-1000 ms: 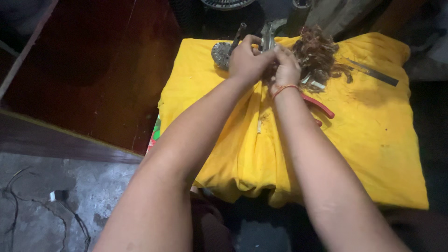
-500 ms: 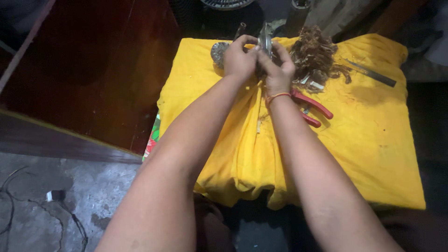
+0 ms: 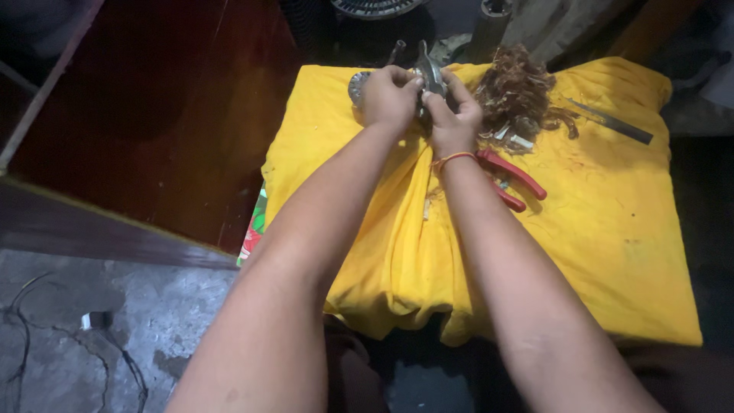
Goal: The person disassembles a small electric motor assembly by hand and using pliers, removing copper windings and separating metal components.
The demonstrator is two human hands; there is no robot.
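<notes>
At the upper middle of the frame, the left hand (image 3: 391, 98) and right hand (image 3: 453, 115) both hold a grip pressed around a grey metal motor part (image 3: 430, 76) above the yellow cloth (image 3: 596, 229). A slip could drop it onto the red-handled pliers (image 3: 514, 177) or snag the tangled copper wire (image 3: 521, 93).

A small grey metal part (image 3: 430, 75) with a rounded, dull, worn body is sitting upright over the yellow cloth's (image 3: 612, 229) far edge, mostly hidden by fingers.
</notes>
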